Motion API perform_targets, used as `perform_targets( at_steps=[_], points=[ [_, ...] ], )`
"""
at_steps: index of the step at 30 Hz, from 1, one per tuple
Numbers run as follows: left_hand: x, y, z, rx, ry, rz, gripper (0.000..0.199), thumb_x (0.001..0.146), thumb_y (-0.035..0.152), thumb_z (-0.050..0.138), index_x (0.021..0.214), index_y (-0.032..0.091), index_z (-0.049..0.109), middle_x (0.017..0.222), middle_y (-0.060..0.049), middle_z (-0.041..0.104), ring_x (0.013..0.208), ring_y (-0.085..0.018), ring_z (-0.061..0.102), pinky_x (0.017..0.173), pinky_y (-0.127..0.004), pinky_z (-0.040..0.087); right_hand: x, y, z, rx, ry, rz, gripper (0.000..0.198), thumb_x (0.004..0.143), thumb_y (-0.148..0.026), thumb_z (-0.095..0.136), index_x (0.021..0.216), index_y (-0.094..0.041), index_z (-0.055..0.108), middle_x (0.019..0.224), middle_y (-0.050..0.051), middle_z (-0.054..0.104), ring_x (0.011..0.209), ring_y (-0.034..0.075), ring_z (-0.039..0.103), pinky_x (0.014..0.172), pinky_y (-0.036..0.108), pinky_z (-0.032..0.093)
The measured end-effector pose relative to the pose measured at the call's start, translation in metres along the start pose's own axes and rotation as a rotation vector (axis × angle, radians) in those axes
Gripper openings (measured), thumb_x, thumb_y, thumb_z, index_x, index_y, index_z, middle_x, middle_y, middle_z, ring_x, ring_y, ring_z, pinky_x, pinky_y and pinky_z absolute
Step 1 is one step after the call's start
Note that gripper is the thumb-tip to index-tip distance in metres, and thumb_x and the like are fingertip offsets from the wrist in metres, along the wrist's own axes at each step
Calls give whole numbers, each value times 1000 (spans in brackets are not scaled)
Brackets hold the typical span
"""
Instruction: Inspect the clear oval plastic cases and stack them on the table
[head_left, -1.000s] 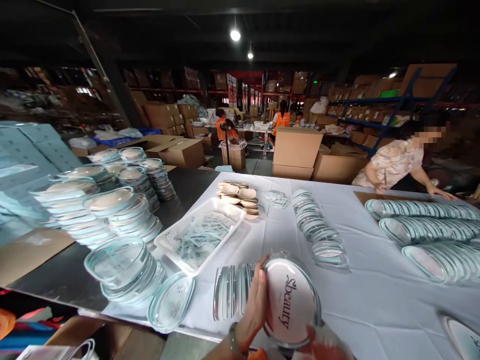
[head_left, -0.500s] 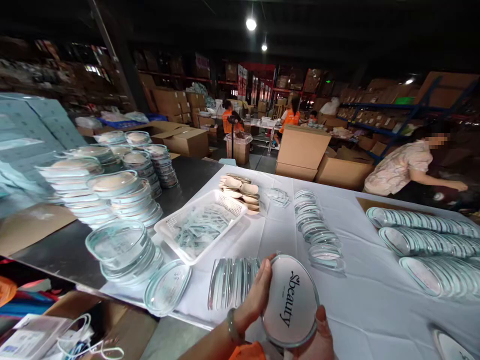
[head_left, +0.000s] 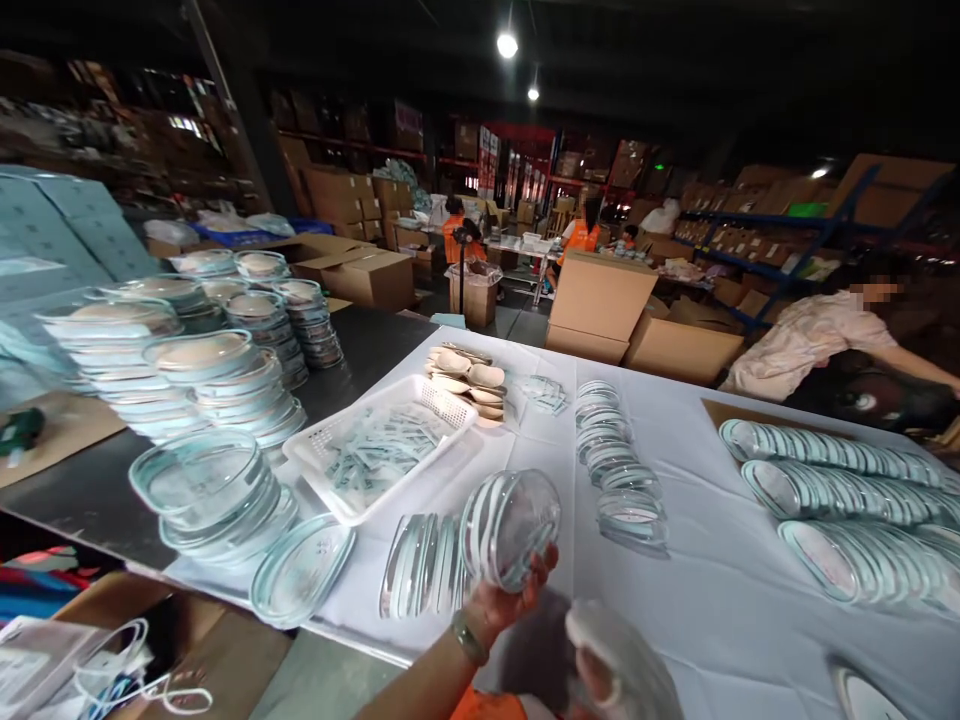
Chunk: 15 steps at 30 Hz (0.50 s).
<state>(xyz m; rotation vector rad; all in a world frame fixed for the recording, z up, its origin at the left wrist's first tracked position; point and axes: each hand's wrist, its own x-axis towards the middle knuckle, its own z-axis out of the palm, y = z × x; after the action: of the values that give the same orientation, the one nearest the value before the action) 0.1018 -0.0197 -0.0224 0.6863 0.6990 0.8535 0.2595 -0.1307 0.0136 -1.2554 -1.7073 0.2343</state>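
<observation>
The left hand [head_left: 501, 598] is gripping a small clutch of clear oval shells [head_left: 510, 525], fingers curled under their lower rims, holding them tilted just above the white-covered desk [head_left: 720, 600]. The right hand [head_left: 626, 665] is blurring at the bottom edge, closed around a pale rounded piece [head_left: 615, 640]; what that piece is I cannot tell.

The risk, as I judge it, is sitting in that left grip: several slick shells are being pinched from below only, so the outer ones may be sliding apart and fanning out. Directly left of the grip a row of shells standing on edge [head_left: 424, 565] is leaning close, and a dropped shell could be tipping it over. Ahead of the grip, the white basket of sachets [head_left: 379, 450] and the overlapping row of shells [head_left: 619, 470] are lying near enough to be knocked.
</observation>
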Motion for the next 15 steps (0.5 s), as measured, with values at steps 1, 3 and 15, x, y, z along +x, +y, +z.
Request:
perform_targets(
  at_steps=[1,3,15],
  points=[
    [-2,-7,4,-80,14,-64,33,95,35,52,104,20,80,110,-11,80,96,-17,75,69,-22,56,6,5,-6,-31,24,-23,45,81,-35,77,125,-39,70,137,3,70,134,35,60,113,49,52],
    [-7,-29,16,-180,67,-179,24,87,35,68,107,26,77,113,-6,79,93,-16,74,72,-23,54,30,16,-15,-30,62,27,68,82,-34,77,145,-29,55,158,8,51,149,36,43,121,55,43],
    [-10,-110,54,-181,92,-466,45,73,39,84,116,38,73,77,-3,74,41,-9,41,44,-25,31,102,58,-80,292,-543,374,63,79,-48,71,131,-13,69,132,18,70,121,31,66,110,46,49]
  ],
)
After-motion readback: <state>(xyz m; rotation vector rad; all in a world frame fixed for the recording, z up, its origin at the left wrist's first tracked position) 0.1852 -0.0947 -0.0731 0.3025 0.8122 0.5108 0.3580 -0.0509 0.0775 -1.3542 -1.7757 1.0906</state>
